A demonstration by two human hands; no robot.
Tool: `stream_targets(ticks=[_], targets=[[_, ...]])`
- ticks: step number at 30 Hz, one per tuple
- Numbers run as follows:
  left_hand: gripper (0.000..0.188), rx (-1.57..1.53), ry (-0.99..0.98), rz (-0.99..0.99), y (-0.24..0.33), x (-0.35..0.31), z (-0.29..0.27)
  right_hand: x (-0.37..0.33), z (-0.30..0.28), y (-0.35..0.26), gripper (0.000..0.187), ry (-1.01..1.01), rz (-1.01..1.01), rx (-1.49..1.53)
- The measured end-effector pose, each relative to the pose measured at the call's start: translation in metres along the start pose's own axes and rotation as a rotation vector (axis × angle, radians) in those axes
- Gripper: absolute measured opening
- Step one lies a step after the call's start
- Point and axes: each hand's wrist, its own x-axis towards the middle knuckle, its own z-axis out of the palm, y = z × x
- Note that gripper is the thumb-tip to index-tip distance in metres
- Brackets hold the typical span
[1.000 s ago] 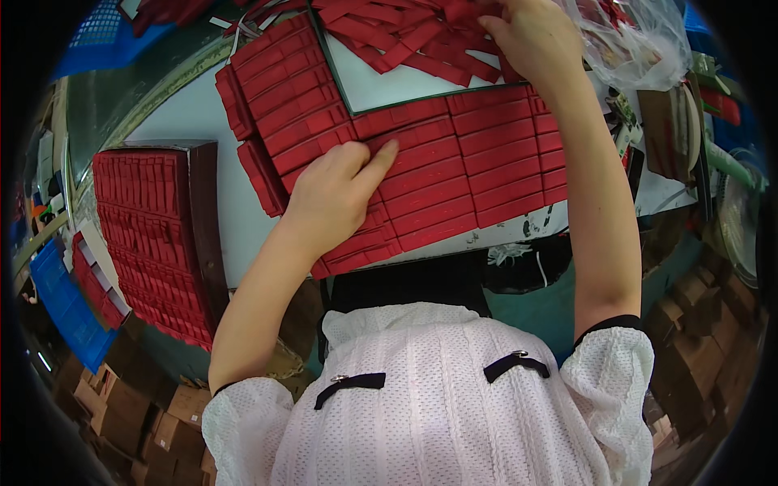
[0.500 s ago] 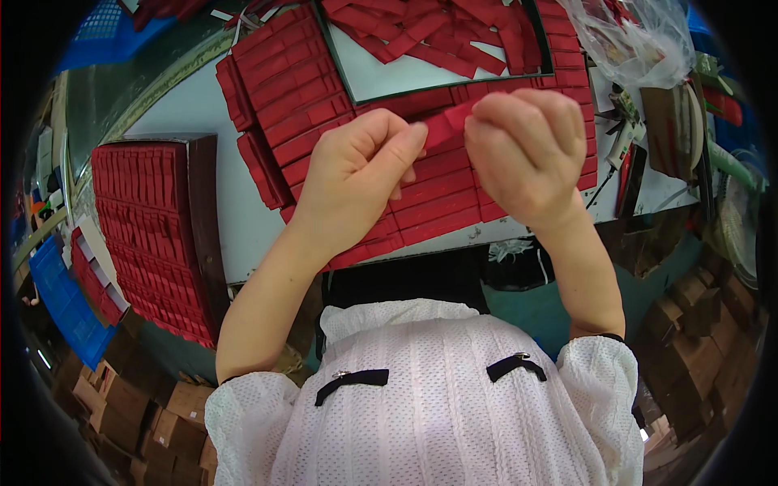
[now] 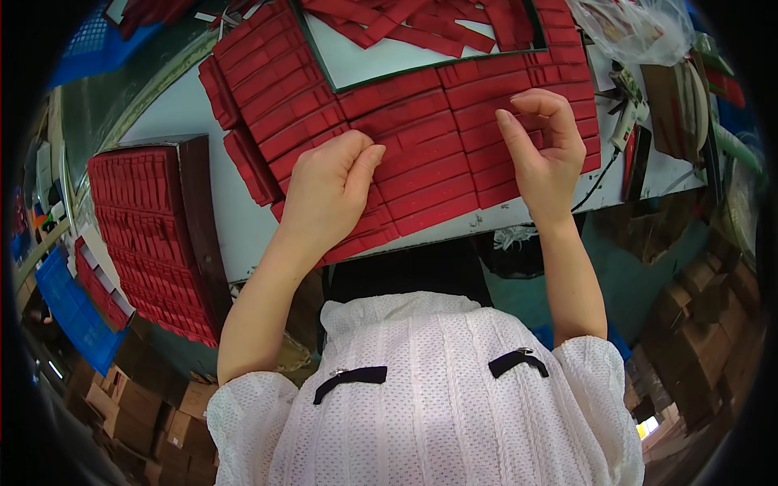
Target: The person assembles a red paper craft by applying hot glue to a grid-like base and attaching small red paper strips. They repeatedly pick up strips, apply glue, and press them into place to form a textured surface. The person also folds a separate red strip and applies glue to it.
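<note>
Rows of folded red fabric strips point(image 3: 429, 174) lie side by side across the table in front of me. My left hand point(image 3: 328, 190) is closed in a pinch over the left part of these rows. Whatever its fingertips hold blends into the red beneath, so I cannot make it out. Above the right part of the rows is my right hand point(image 3: 553, 154), thumb and forefinger apart, with nothing between them. Beyond both hands, a dark-rimmed tray with a white bottom point(image 3: 344, 61) rests on the rows and holds loose red strips point(image 3: 446, 31).
On the left stands a dark box point(image 3: 203, 219) packed with red pieces point(image 3: 146, 227). A glue gun point(image 3: 628, 117) with a cord lies at right, below a clear plastic bag point(image 3: 636, 32). Cardboard boxes point(image 3: 689, 332) are stacked on the floor. A blue crate point(image 3: 77, 308) sits at far left.
The red strip stretched between both hands is no longer seen there. My right hand has opened and the hands have drawn apart, the left one moving a little left and nearer.
</note>
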Motion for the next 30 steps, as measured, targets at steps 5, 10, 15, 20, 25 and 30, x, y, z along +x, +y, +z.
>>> stream_targets(ticks=[5,10,15,20,25,30], targets=[[0.016,0.088,0.015,0.007,0.000,0.001,0.002,-0.003,0.006,-0.002,0.018,-0.018,0.053,0.015],[0.014,0.159,0.008,0.034,-0.002,0.002,0.002,0.000,0.018,-0.006,0.026,-0.092,-0.154,-0.299],[0.014,0.195,0.059,0.079,0.000,0.000,0.004,0.003,0.028,-0.006,0.035,-0.111,-0.189,-0.533],[0.017,0.388,0.154,0.133,0.002,-0.001,0.014,0.005,0.029,-0.007,0.036,-0.123,-0.177,-0.519],[0.021,0.573,0.153,0.082,0.007,0.003,0.017,0.006,0.028,-0.008,0.036,-0.128,-0.174,-0.532],[0.023,0.640,0.159,0.082,0.007,0.001,0.018,0.005,0.028,-0.009,0.035,-0.133,-0.167,-0.531]])
